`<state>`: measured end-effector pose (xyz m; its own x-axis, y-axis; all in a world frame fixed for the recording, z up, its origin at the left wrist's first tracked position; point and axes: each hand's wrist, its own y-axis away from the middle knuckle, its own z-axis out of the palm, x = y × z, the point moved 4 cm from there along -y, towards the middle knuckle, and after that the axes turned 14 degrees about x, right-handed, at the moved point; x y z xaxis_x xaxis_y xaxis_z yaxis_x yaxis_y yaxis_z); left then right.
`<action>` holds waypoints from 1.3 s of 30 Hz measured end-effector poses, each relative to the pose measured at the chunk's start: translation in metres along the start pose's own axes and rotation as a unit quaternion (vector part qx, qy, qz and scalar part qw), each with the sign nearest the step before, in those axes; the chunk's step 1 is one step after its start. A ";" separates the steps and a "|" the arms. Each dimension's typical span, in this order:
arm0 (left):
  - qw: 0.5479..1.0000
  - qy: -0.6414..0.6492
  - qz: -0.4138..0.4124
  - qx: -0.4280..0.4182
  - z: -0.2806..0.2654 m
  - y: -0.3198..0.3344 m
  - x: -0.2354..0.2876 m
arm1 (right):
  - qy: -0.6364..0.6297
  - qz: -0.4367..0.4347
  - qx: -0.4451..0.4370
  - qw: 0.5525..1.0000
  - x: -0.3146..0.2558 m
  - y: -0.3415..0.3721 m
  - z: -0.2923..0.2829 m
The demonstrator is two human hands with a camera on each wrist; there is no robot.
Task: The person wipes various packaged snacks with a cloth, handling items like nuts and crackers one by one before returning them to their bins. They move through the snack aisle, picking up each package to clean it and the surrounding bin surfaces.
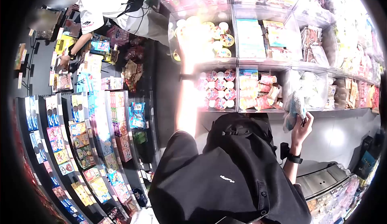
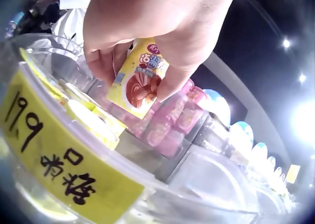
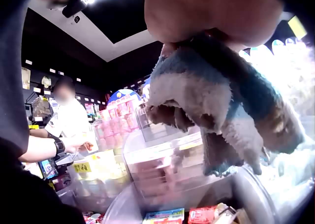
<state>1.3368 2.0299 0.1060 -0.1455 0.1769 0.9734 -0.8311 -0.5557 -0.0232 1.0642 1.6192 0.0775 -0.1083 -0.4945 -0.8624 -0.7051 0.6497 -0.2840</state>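
Note:
My left hand (image 2: 152, 22) pinches a yellow candy cup (image 2: 140, 81) with a brown picture on its side, just above a clear bin (image 2: 192, 177) in the left wrist view. Glare washes out that hand in the head view, where more yellow-lidded cups (image 1: 227, 40) lie in the same bin. A fuzzy blue-and-white cloth (image 3: 192, 86) hangs in folds from my right hand (image 1: 303, 130). In the head view the cloth is bunched at the front edge of the lower bins, partly covered by the fingers.
A yellow price label (image 2: 64, 150) fronts the bin. Red-and-white cups (image 1: 220, 89) and wrapped snacks (image 1: 258, 91) fill lower bins. Shelves of boxed snacks (image 1: 82, 143) stand at the left. Another person in a white shirt (image 1: 105, 8) reaches to a shelf at the upper left.

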 end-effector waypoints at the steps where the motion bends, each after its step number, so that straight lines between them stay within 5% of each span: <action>1: 0.999 -0.031 0.022 -0.016 -0.002 -0.008 -0.014 | 0.009 0.000 0.013 1.000 0.002 0.000 -0.005; 5: 0.977 -0.209 0.033 -0.015 -0.016 -0.029 -0.043 | 0.015 0.037 0.046 0.998 0.007 0.001 -0.018; 7: 0.860 -0.452 0.234 0.037 -0.023 -0.038 -0.060 | 0.007 0.045 0.059 0.997 0.008 -0.001 -0.023; 8: 0.843 -0.426 0.328 -0.002 -0.022 -0.041 -0.062 | 0.013 0.055 0.059 0.997 0.010 -0.002 -0.025; 18: 0.733 -0.574 0.365 0.021 -0.047 -0.046 -0.106 | -0.077 0.032 0.029 0.996 0.016 -0.056 -0.023; 23: 0.728 -0.607 0.317 0.039 -0.030 -0.030 -0.087 | -0.121 0.007 -0.014 0.993 0.027 -0.099 -0.025; 27: 0.715 -0.558 0.419 0.035 0.025 0.030 -0.042 | -0.148 0.022 -0.036 0.988 0.045 -0.132 -0.038; 29: 0.820 -0.408 0.400 0.039 0.080 0.084 -0.025 | -0.165 0.020 -0.045 0.985 0.054 -0.148 -0.044; 31: 0.872 -0.392 0.293 -0.008 0.135 0.131 -0.030 | -0.173 0.020 -0.059 0.983 0.064 -0.164 -0.051; 33: 0.851 -0.423 0.302 -0.073 0.170 0.155 -0.067 | -0.185 0.006 -0.067 0.980 0.076 -0.180 -0.057; 35: 0.887 -0.367 0.271 -0.077 0.191 0.165 -0.111 | -0.186 0.006 -0.078 0.979 0.087 -0.197 -0.065; 36: 0.847 -0.415 0.318 -0.097 0.207 0.168 -0.111 | -0.189 0.017 -0.098 0.977 0.094 -0.206 -0.069; 39: 0.829 -0.512 0.196 -0.110 0.234 0.173 -0.120 | -0.201 0.041 -0.114 0.972 0.118 -0.226 -0.080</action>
<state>1.3357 1.7224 0.0381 0.0119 -0.8274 0.5616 -0.9219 -0.2266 -0.3144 1.1549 1.3678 0.0732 0.0802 -0.1517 -0.9852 -0.8479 0.5092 -0.1474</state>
